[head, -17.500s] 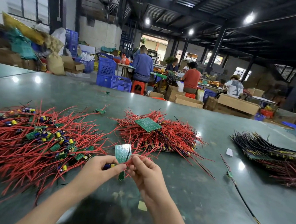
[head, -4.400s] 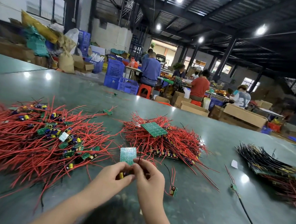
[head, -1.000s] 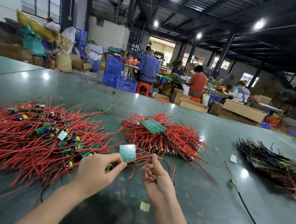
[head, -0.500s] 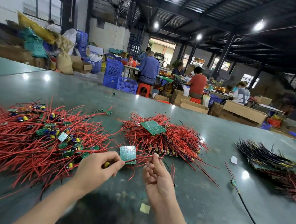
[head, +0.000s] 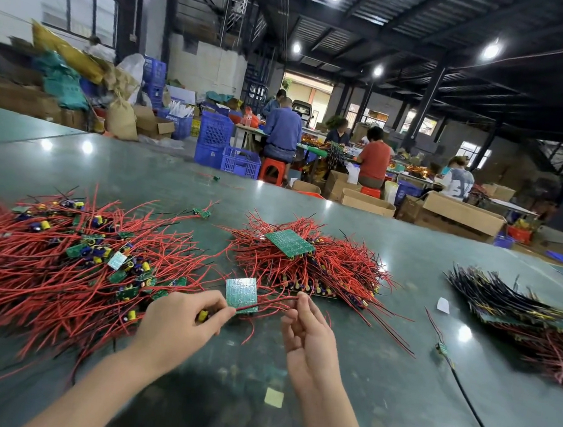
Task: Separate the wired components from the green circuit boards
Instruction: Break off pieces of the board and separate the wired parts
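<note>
Left hand [head: 180,320] fingers curled, pinched lower edge of small green board [head: 241,293], board upright just above tabletop [head: 377,377]. Right hand [head: 309,336] fingers straight, relaxed; fingertips touched red wire [head: 271,304] trailing from board; no firm grip evident. Judged mid-separation on this piece. Left heap [head: 62,261], loose thin red leads with small green bits, yellow and blue cylinders: likely done. Middle heap [head: 306,267], flat green panel on top: likely remaining. Dark-wire bundle [head: 512,304] well apart, right. Tabletop glossy, hard.

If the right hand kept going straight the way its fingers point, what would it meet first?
Probably the red wire trailing from the small green board; the right hand fingertips are already at it. Beyond lies the middle red-wire pile, though depth is uncertain.
</note>
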The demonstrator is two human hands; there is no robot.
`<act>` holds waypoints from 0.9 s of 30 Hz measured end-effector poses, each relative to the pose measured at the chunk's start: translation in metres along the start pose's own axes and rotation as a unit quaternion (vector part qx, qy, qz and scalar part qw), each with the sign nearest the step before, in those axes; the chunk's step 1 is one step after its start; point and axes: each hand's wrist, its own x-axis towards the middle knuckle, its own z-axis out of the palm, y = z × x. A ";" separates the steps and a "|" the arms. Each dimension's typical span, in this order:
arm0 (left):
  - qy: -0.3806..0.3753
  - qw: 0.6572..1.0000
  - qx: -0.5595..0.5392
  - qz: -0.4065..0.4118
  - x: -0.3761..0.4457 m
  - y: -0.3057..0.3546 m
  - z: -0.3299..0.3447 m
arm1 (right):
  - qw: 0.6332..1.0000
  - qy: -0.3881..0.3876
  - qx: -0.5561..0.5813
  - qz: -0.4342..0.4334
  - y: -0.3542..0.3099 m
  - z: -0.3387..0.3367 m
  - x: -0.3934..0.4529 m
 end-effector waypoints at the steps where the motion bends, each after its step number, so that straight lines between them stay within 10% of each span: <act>1: 0.001 1.000 0.006 0.007 -0.001 0.003 0.002 | 1.000 0.001 0.023 0.017 -0.001 0.000 0.000; 9: -0.042 0.997 -0.051 0.033 -0.014 0.024 0.007 | 0.999 0.020 0.049 -0.011 -0.005 -0.009 0.006; 14: 0.150 0.980 0.132 0.018 0.003 0.009 -0.015 | 0.970 0.163 -0.076 -0.162 -0.018 -0.024 0.018; 17: 0.167 0.957 0.239 -0.015 0.015 -0.018 -0.021 | 0.910 0.229 -0.273 -0.213 -0.021 -0.035 0.021; 21: 0.114 0.943 0.299 -0.094 0.015 -0.031 -0.016 | 0.709 0.258 -0.613 -0.234 -0.017 -0.043 0.023; 27: 0.085 0.961 0.264 0.022 0.002 -0.007 0.015 | 0.639 0.215 -0.723 -0.147 -0.017 -0.045 0.025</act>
